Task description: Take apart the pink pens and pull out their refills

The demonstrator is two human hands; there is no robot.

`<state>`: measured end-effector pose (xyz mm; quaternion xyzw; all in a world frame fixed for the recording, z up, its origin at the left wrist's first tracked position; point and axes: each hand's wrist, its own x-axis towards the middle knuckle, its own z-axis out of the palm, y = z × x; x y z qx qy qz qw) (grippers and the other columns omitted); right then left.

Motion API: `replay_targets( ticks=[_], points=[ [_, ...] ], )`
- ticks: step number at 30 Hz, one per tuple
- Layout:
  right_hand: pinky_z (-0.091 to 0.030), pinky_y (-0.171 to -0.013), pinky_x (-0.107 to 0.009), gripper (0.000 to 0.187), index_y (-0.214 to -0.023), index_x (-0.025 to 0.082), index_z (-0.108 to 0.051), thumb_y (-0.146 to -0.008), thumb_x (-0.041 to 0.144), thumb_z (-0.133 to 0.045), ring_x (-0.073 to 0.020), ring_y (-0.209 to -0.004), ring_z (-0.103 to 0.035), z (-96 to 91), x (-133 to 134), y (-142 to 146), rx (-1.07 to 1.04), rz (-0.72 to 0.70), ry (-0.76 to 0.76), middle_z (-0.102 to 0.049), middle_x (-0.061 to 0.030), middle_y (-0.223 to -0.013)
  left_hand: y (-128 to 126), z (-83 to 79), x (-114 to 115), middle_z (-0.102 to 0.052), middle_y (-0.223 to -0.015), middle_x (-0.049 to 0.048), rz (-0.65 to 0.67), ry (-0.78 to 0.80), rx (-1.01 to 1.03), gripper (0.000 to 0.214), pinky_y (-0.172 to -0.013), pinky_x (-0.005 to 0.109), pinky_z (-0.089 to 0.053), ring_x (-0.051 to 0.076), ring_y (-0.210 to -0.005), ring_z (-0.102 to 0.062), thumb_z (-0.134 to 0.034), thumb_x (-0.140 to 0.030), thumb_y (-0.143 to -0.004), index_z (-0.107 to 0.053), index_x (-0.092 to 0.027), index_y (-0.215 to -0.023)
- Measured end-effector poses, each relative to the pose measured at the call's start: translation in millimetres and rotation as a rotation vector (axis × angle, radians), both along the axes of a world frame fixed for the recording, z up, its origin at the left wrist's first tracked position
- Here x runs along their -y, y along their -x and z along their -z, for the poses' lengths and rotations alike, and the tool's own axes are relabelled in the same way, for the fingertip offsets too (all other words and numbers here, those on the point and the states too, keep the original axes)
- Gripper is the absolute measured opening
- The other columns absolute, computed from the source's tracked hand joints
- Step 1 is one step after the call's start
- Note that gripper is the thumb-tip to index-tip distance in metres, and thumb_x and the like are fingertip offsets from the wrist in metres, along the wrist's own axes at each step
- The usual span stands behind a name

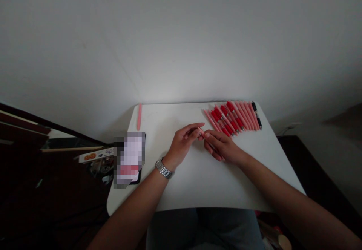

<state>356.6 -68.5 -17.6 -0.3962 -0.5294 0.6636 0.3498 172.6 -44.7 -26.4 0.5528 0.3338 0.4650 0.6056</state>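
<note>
Above the middle of the white table (181, 189), my two hands meet at a slim pink pen (201, 132), mostly hidden by the fingers. My left hand (183, 142), with a metal watch (164, 168) on its wrist, pinches one end of it. The fingers of my right hand (222, 146) are closed around its body. Just beyond my right hand lies a row of pens (246, 116) side by side, pink ones, several red ones and a black pen (257, 116) at the right end.
A single pink pen (139, 117) lies near the table's back left corner. Closer in, a phone (130, 159) with a blurred screen lies along the left edge. A grey wall (175, 46) rises directly behind the table. Cluttered items (102, 163) sit below the left side.
</note>
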Motion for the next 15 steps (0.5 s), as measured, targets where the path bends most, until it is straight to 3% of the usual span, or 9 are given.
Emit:
replay_targets(
  ticks=[6, 15],
  points=[
    [-0.019, -0.028, -0.016, 0.040, -0.099, 0.019, -0.061, -0.099, 0.058, -0.053, -0.0024, -0.030, -0.034, 0.4, 1.2, 3.4, -0.092, -0.004, 0.114, -0.054, 0.0083, -0.061, 1.9, -2.4, 1.5, -0.067, -0.087, 0.0044, 0.012, -0.019, -0.088, 0.038, -0.085, 0.030, -0.046, 0.016, -0.083, -0.059, -0.058, -0.048, -0.098, -0.076, -0.019, -0.114],
    [-0.018, -0.029, -0.018, 0.045, -0.092, 0.017, -0.061, -0.097, 0.061, -0.053, -0.0033, -0.032, -0.035, -5.9, 3.3, 8.0, -0.114, -0.045, 0.166, -0.053, 0.0069, -0.058, 1.1, 0.0, 2.4, -0.064, -0.084, 0.0035, 0.017, 0.010, -0.035, 0.035, -0.072, 0.028, -0.044, 0.013, -0.072, -0.052, -0.062, -0.047, -0.096, -0.076, -0.019, -0.112]
  ],
)
